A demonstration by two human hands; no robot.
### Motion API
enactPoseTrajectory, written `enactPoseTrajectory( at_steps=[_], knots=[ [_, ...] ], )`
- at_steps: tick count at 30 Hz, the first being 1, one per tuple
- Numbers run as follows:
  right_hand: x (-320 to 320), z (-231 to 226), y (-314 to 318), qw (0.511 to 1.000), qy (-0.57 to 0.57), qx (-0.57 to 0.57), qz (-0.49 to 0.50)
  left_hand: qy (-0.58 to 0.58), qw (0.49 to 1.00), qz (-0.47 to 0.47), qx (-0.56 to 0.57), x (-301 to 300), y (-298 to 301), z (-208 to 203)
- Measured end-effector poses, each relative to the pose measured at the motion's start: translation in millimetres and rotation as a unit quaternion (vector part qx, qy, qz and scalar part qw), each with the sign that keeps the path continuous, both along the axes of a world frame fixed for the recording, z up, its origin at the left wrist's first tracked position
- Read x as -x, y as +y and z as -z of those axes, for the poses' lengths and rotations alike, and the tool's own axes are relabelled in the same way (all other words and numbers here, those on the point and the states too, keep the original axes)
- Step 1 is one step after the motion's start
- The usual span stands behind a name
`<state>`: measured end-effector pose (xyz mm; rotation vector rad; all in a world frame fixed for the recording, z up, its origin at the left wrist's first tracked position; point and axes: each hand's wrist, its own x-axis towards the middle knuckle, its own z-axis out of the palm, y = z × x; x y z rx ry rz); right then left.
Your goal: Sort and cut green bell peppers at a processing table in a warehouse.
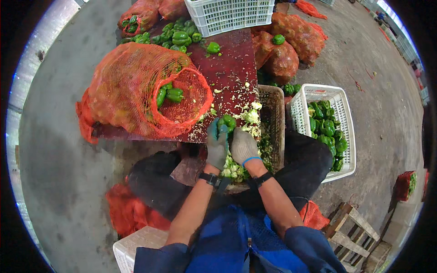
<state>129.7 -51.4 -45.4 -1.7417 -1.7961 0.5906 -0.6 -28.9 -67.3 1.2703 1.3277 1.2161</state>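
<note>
Green pepper [228,121] held between two gloved hands near the table's near right corner

Grey gloves cover both hands. The left hand [216,148], its glove stained green at the fingers, pinches the pepper between fingers and thumb from the left. The right hand [244,145] is folded in against the near right side of the pepper; its fingertips are hidden, so I cannot tell whether it grips the pepper too or holds anything else. Whether the pepper touches the red table [227,68] is also unclear.

Pale scraps [249,116] lie just beyond the hands, along the table's right edge. A brown crate [275,109] stands against that edge and reaches toward the person's lap, with more green and whitish trimmings [234,170] in it. To its right, a white crate [298,109] on the floor holds many peppers [327,129].

An orange mesh bag [123,86] lies across the table's near left corner, its mouth turned toward the right edge, with a few peppers [175,94] showing inside. Toward the table's far edge are a heap of peppers [180,38], a second white crate [232,16] and, a little apart, a single pepper [213,48].
</note>
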Motion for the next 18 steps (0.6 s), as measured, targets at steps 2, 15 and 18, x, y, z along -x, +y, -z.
enactPoseTrajectory(
  at_steps=[2, 15, 18],
  knots=[
    [5, 4, 1, 0.999, -0.037, 0.011, -0.003, 0.078, 0.995, 0.014, -0.065, 1, -2, 4],
    [25, 26, -2, 0.993, 0.046, 0.099, 0.053, -0.182, 0.977, -0.04, 0.103, 2, 8, 6],
    [10, 53, 4, 0.998, 0.038, 0.027, 0.04, -0.13, 0.99, -0.002, 0.059, -9, 19, 22]
  ],
)
